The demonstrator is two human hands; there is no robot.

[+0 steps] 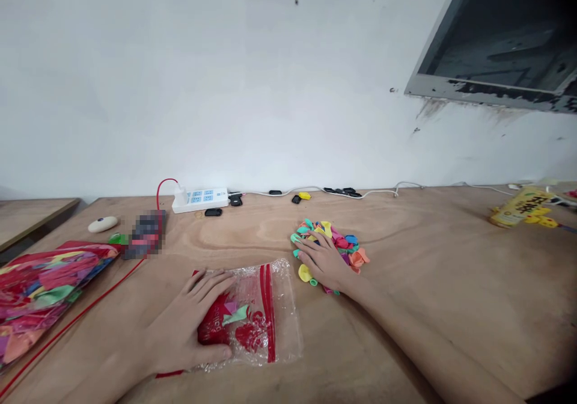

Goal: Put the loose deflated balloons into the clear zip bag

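My left hand [189, 317] lies over a clear plastic bag [283, 308] with red print and a red strip near its right side. Its fingers are stretched out, with the thumb along the bag's near edge. A few balloons, pink and pale green [237, 314], show through the plastic. My right hand [329, 266] rests palm down on a pile of small uninflated balloons [349, 241] in many colours, its fingers extended over them. Several balloons stick out around the hand; those under the palm are hidden. A yellow balloon [305, 273] lies at the pile's near left.
A fuller bag of balloons [49, 287] lies at the left, by a red cable [101, 296]. A white power strip [202, 199], a blurred dark object [146, 232] and a white oval item [103, 224] stand behind. A yellow packet [520, 205] lies far right.
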